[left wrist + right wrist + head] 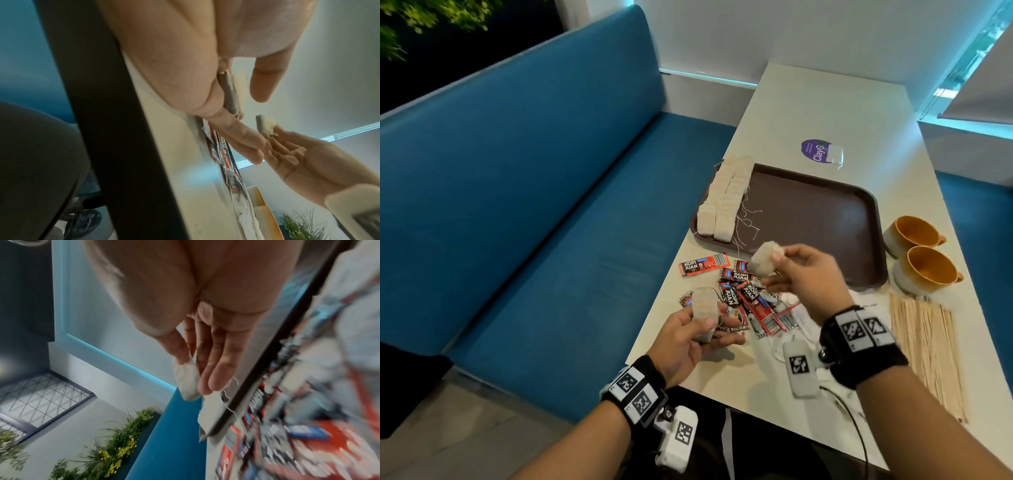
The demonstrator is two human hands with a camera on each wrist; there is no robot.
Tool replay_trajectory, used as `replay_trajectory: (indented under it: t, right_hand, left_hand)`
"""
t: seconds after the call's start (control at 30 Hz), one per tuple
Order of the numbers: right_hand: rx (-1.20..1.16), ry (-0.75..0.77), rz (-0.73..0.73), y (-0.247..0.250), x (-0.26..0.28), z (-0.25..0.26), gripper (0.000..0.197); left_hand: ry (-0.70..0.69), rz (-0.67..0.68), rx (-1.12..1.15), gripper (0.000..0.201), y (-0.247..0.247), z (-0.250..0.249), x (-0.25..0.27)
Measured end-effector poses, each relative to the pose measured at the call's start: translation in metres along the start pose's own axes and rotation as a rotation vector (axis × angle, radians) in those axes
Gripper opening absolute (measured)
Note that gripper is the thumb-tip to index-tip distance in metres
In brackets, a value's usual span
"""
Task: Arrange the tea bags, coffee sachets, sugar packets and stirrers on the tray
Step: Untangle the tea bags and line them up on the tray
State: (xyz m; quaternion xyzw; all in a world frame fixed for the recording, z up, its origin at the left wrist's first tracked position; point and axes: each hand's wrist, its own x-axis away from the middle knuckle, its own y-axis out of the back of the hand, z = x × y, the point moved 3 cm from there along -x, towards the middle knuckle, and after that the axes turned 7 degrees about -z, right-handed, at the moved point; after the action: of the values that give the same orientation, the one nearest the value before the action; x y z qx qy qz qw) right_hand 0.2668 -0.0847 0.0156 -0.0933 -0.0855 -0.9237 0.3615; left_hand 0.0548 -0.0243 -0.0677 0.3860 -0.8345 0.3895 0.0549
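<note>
While the head view looks down on the white table [808, 102], the right hand [803, 274] sits at frame centre, its thumb and fingers pinching a tea bag [765, 262] just above the near edge of the brown tray [825, 212]. Left hand [688, 337], lower centre: fingers curled round a second tea bag [703, 310], thumb pressed on its face. Two rows of tea bags [726, 195] already lie along the tray's left rim. Coffee sachets [739, 298] are heaped on the table between the hands; stirrers [924, 342] lie at lower right, below two mugs [917, 255].

Left wrist view: the second bag [236, 92] is clamped edge-on at upper centre between thumb and fingers [261, 84]; the right hand's bag [266, 124] shows at centre right.

Right wrist view: thumb and fingers [218, 363] close on the bag [188, 378] at centre; the sachets at right are blurred.

Judgement: the bags look very light, soft and easily crushed, with loose strings likely to snag. Best held by a light pinch at a sealed edge, then laid flat against the existing rows.
</note>
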Motion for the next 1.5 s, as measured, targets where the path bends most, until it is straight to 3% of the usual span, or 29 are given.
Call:
replay_trajectory:
  t: [0.17,0.43,0.57,0.73,0.9,0.97,1.13,1.5]
  right_hand:
    - [0.075,0.09,-0.076,-0.012,-0.056,0.031,0.006]
    - [0.386,0.131,0.166,-0.086,-0.106,0.02,0.009]
    - [0.52,0.127,0.189,-0.1,-0.122,0.01,0.008]
    - [0.587,0.169,0.157,-0.105,-0.13,0.01,0.011]
    - [0.481,0.17,0.08,-0.105,-0.132,0.013,0.026]
    - [0.523,0.188,0.057,-0.104,-0.132,0.012,0.021]
    - [0.785,0.178,0.162,-0.111,-0.127,0.007,0.013]
    - [0.801,0.203,0.15,-0.12,-0.118,0.011,0.016]
  left_hand:
    - [0.01,0.024,0.007,0.04,0.003,0.002,-0.003]
    - [0.031,0.039,0.002,0.037,0.005,0.003,-0.003]
    - [0.033,0.037,0.003,0.036,0.004,0.002,-0.002]
    - [0.04,0.041,0.008,0.042,0.004,0.002,-0.003]
    - [0.034,0.057,0.02,0.042,0.003,0.002,-0.002]
    - [0.039,0.067,0.029,0.04,0.004,0.002,-0.002]
    - [0.05,0.076,0.014,0.041,0.004,0.003,-0.003]
    - [0.038,0.084,0.012,0.043,0.006,0.004,-0.004]
